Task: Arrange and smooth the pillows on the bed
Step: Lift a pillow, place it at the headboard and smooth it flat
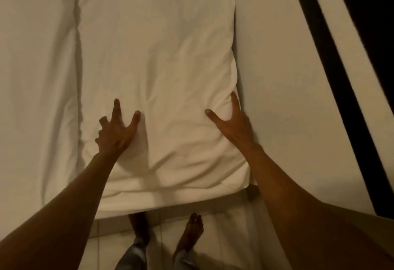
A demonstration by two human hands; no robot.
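Bed (38, 77) first: pale sheet filling most of the view, near edge running across at 6 o'clock above a tiled floor (223, 237). At 3 o'clock, a dark frame (332, 60) slanting down past a plain wall.

Next, the pillow (157, 60), long and white, lying centre on the sheet from 12 o'clock down to the near edge, creased and dimpled toward 6 o'clock. Possibly a second pillow at 9 o'clock beyond a puckered seam; cannot tell.

Then the hands. Left hand (116, 131) at 7 o'clock, flat on the pillow's lower left, fingers spread wide, gripping nothing. Right hand (233, 123) at 5 o'clock, pressed against the pillow's right edge, fingers splayed, likewise holding nothing.

Judged step: smoothing, with placement apparently settled. Next move probably calls for sweeping both palms outward over the creases near 6 o'clock, without dragging the pillow askew.

No containers in view.
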